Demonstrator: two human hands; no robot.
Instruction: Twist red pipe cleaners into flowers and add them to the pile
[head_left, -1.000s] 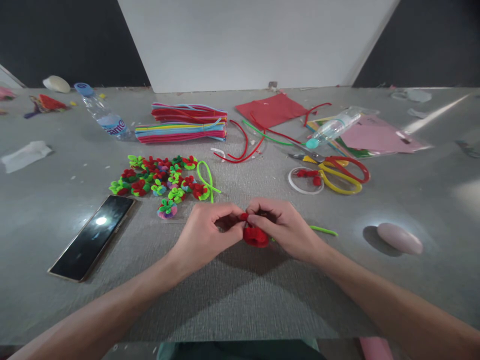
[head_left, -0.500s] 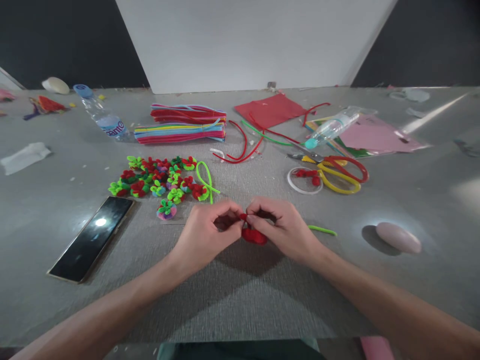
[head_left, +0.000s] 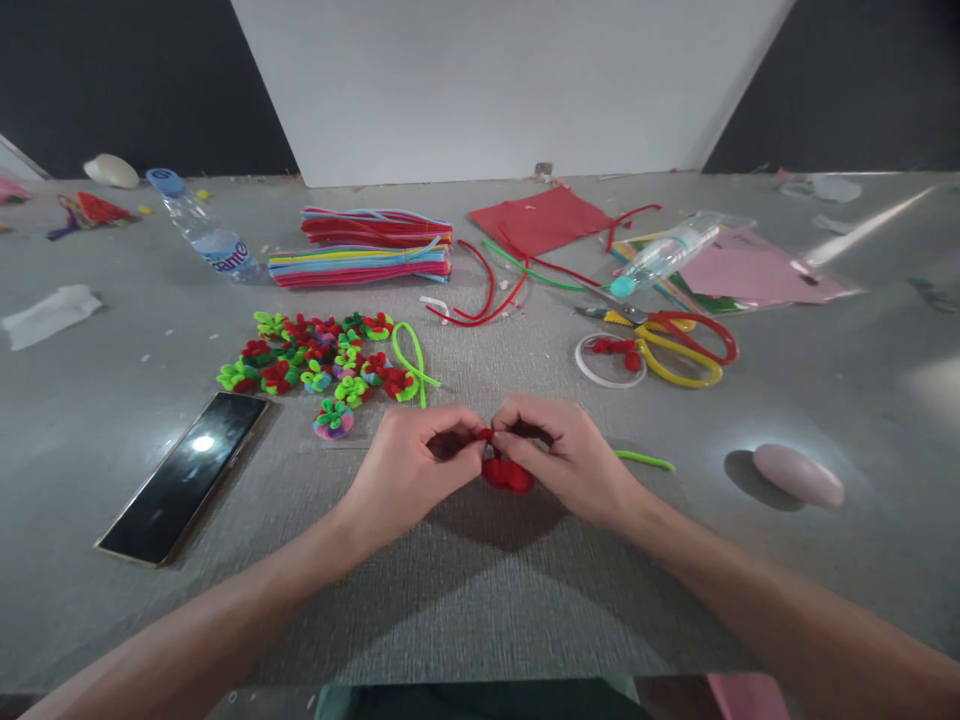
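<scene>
My left hand (head_left: 409,470) and my right hand (head_left: 570,455) meet at the middle of the grey table (head_left: 480,590). Both pinch a red pipe cleaner piece (head_left: 508,474), curled into loops between the fingertips. A short green pipe cleaner (head_left: 645,460) lies just right of my right hand. A heap of small pipe cleaner flowers (head_left: 322,358) in red, green and other colours sits to the upper left of my left hand, with a green loop (head_left: 411,355) at its right edge.
A black phone (head_left: 184,475) lies at the left. Bundles of coloured pipe cleaners (head_left: 364,245), a water bottle (head_left: 202,225), loose red stems (head_left: 487,290), red felt (head_left: 544,218), scissors (head_left: 675,345), a glue bottle (head_left: 664,258), pink sheets (head_left: 757,270) and a pink oval object (head_left: 799,475) surround the hands.
Both hands stay pinched on the red piece in nearly the same spot. The red loops have shifted slightly between the fingertips.
</scene>
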